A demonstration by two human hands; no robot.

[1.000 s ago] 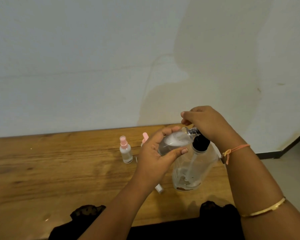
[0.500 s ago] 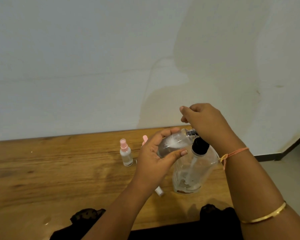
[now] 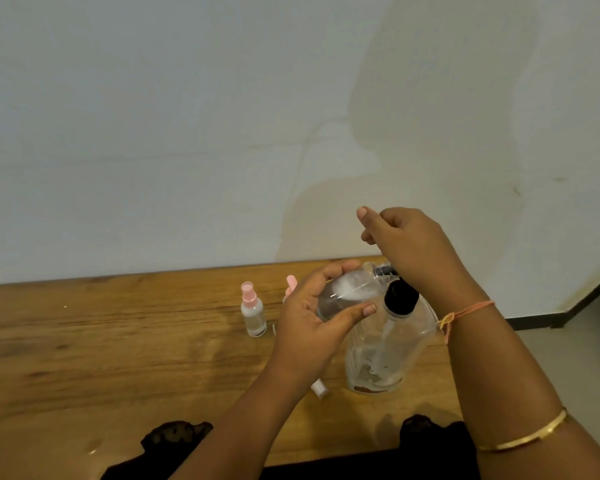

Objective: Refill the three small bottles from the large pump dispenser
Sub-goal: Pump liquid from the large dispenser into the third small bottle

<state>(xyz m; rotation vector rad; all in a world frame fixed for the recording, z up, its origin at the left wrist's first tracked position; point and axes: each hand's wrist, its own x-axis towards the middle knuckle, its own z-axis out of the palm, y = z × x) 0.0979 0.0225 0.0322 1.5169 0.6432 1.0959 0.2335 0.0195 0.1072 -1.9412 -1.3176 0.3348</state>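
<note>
The large clear pump dispenser (image 3: 388, 348) stands on the wooden table (image 3: 118, 358), with a black collar and little liquid at its bottom. My right hand (image 3: 413, 247) sits on top of its pump head (image 3: 383, 271), fingers curled over it. My left hand (image 3: 312, 327) grips a small clear bottle (image 3: 347, 292), tilted with its mouth at the pump nozzle. A second small bottle (image 3: 253, 313) with a pink sprayer stands upright to the left. A third bottle's pink top (image 3: 291, 284) peeks out behind my left hand; its body is hidden.
A small white cap (image 3: 319, 389) lies on the table under my left wrist. Black cloth (image 3: 174, 441) hangs over the near table edge. A pale wall rises directly behind the table, and floor shows at the right.
My right hand has risen on the pump head over the last second. My left hand keeps the small bottle at the nozzle.
</note>
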